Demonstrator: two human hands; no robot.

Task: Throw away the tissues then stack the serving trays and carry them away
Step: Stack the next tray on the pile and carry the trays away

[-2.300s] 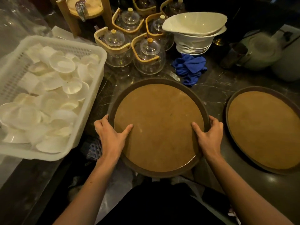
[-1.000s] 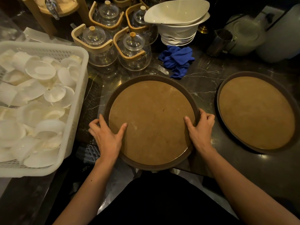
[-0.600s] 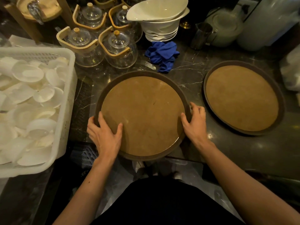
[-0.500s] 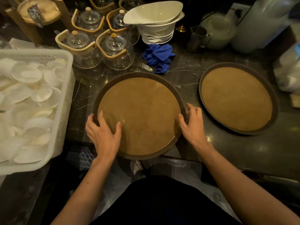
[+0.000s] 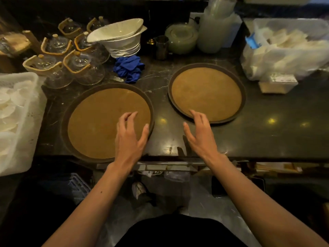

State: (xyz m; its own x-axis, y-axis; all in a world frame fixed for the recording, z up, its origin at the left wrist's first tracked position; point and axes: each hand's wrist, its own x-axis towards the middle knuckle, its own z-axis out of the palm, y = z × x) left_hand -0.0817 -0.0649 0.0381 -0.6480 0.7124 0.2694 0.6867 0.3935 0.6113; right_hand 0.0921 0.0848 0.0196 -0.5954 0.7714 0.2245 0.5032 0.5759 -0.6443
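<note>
While both hands hover spread and empty, neither has a grip on anything: the left hand [image 5: 130, 138] hangs over the near right part of the left tray [image 5: 99, 122], and the right hand [image 5: 199, 134] reaches with its fingertips over the near rim of the right tray [image 5: 206, 94]. No tissues show on either tray. Both trays lie flat on the dark desk [image 5: 267, 132], apart — not yet stacked. The left tray's near edge seems to overhang the desk edge just below the left wrist, so a careless nudge could tip it off. Beyond the left hand, glass teapots [image 5: 83, 68] and stacked bowls [image 5: 122, 41] crowd close — a tray swung wide could strike them.
</note>
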